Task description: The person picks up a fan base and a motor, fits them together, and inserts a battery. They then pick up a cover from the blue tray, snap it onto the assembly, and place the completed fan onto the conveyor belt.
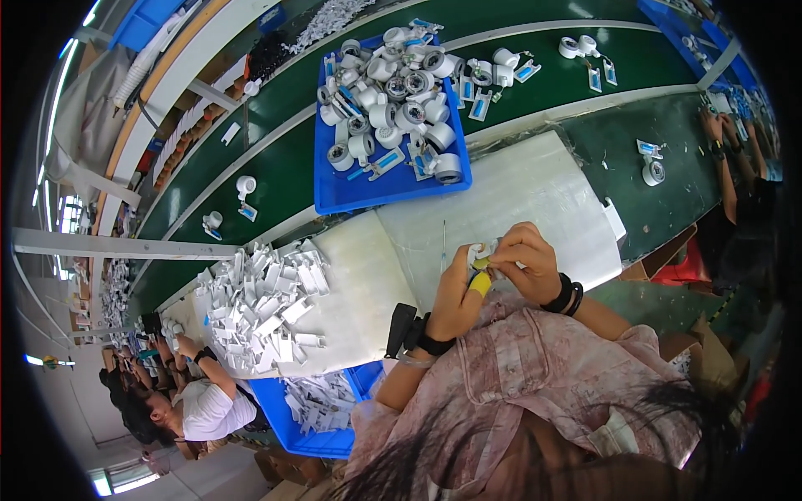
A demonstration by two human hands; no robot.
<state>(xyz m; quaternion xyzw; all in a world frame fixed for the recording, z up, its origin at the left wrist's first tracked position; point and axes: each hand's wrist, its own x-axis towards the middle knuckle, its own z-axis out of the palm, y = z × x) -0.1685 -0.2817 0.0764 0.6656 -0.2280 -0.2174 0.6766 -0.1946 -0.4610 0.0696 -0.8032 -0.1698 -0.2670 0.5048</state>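
My left hand (456,294) and my right hand (528,260) meet over the near edge of the pale work mat. Pinched between their fingers is a small white part (477,251); its exact kind is mostly hidden. Bright yellow material (479,284) shows at my left hand, and I cannot tell whether it is a finger wrap or a handle. A thin rod (444,242) lies on the mat just beyond my left hand. Left of the hands, a heap of white plastic pieces (271,305) covers part of the table.
A blue tray (334,199) heaped with round white units stands beyond the mat (518,192). More units (653,171) lie on the green surface and along the green conveyor (288,154). A blue bin (288,430) holds white pieces below the table's edge. Co-workers sit at left and far right.
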